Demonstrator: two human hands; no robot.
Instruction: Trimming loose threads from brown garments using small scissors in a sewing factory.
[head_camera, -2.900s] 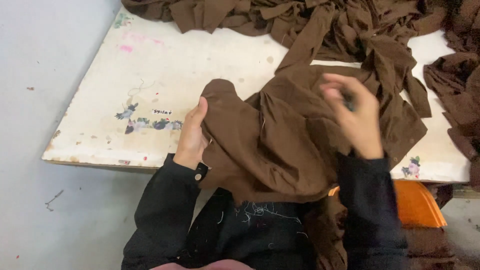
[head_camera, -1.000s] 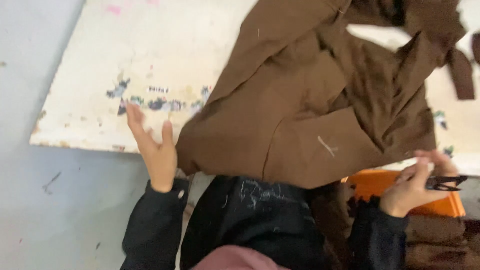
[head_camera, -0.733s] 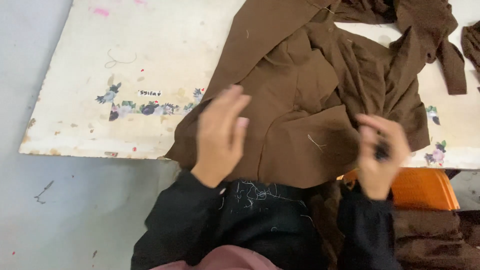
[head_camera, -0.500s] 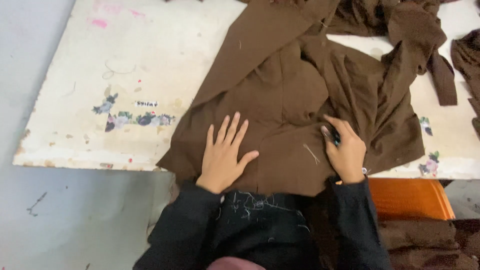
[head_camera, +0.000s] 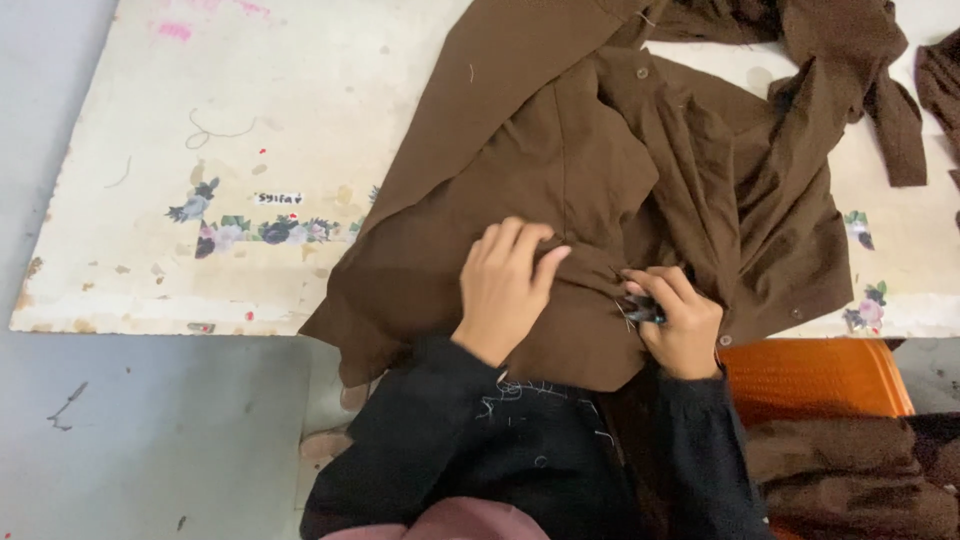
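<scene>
The right hand (head_camera: 680, 325) mostly hides a small dark tool (head_camera: 643, 310).
</scene>
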